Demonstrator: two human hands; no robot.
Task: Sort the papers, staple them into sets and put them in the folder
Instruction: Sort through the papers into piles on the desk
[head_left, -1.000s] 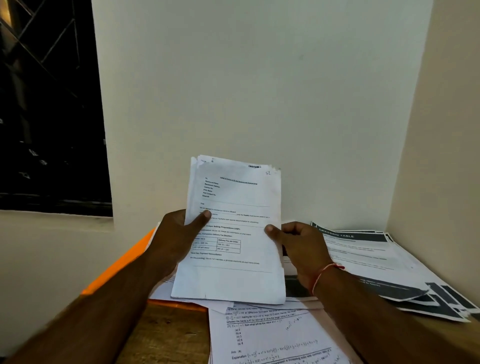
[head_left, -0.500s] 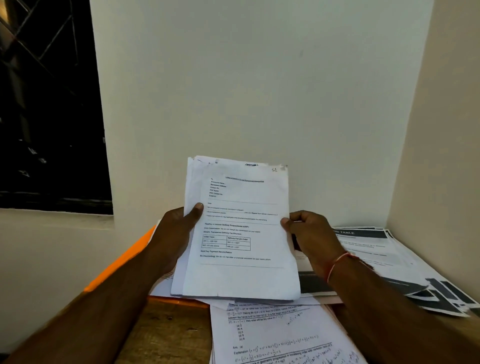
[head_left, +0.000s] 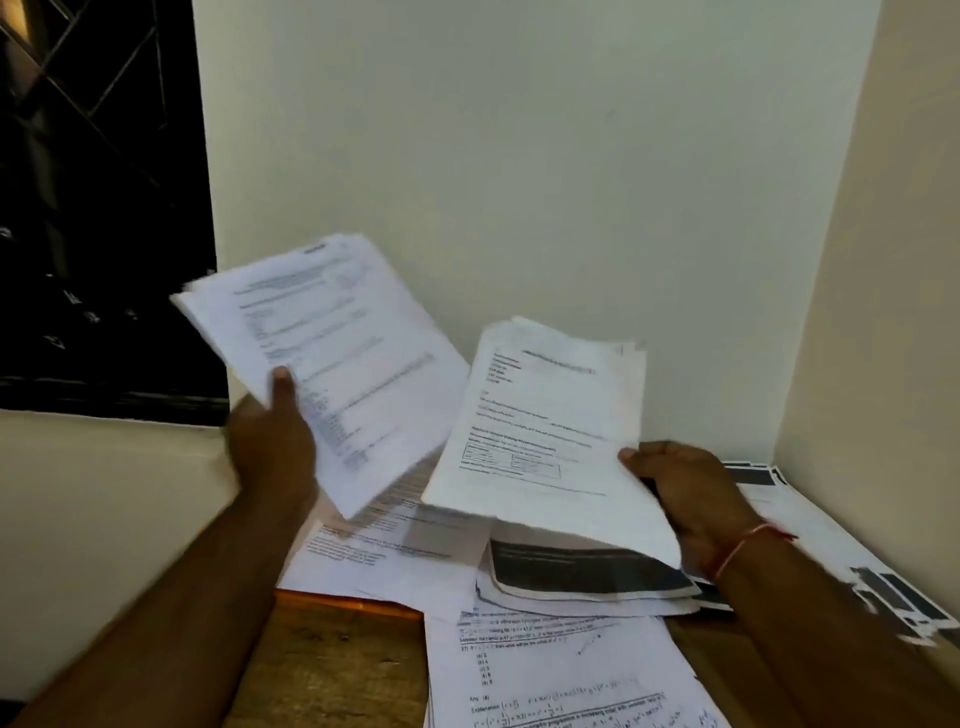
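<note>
Change since 0.5 s ago: the 1 stack we held upright in both hands is now split into 2. Our left hand (head_left: 275, 441) has carried the left bundle (head_left: 332, 364) up and toward the window (head_left: 93, 208). It is tilted, its top leaning left, and the print is blurred by motion. Our right hand (head_left: 685, 493) holds the right bundle (head_left: 540, 431), now lying flatter, its near edge sagging. The 2 bundles are apart, with the wall (head_left: 519, 156) behind them.

Grip: the left thumb presses on the face of its bundle and the fingers are hidden behind, so it is pinched. The right thumb lies on its bundle's right margin, fingers curled beneath. There is a red thread (head_left: 743, 545) on the right wrist.

Papers: white printed sheets, several per bundle, edges uneven. The right bundle's top page shows a heading, text lines and a small table. Both bundles hang in the air over the far half of the tabletop (head_left: 337, 670).

Below: loose sheets on the orange folder (head_left: 343, 603) toward the left edge, dark-banded sheets (head_left: 587, 571) mid-table, and a maths sheet (head_left: 545, 675) at the near edge.
</note>
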